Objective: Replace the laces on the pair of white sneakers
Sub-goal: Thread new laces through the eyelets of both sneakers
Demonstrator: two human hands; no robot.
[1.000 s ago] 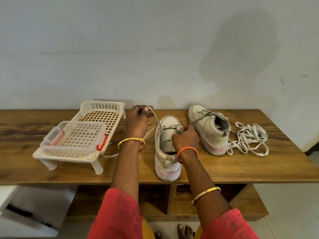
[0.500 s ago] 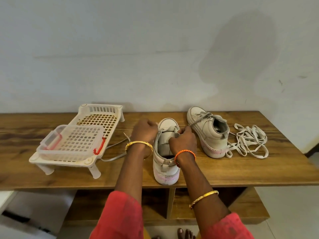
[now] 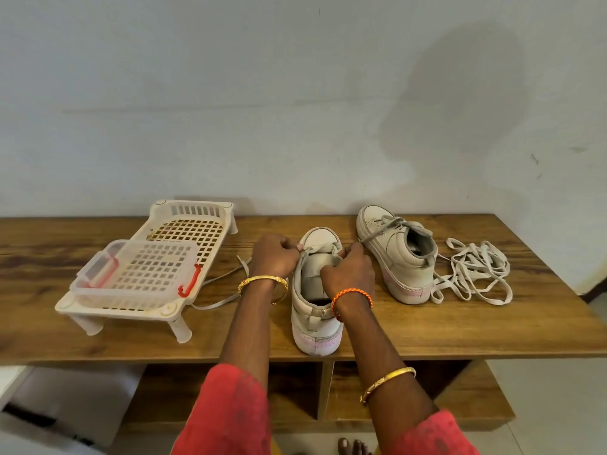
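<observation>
right now both hands pinch lace w/ curled fingers: left hand [image 3: 274, 260], right hand [image 3: 348, 270], at the toe eyelets of the near sneaker [image 3: 315, 290] on the bench [image 3: 460, 326]. risk imo: uneven pull skews lace ends; loose tail [image 3: 216, 280] snags the rack [image 3: 147, 267].

Two white sneakers [image 3: 317, 290] [image 3: 395, 254], one pile of loose laces [image 3: 473, 274], one plastic rack [image 3: 144, 274], two hands [image 3: 274, 261] [image 3: 348, 272]
</observation>
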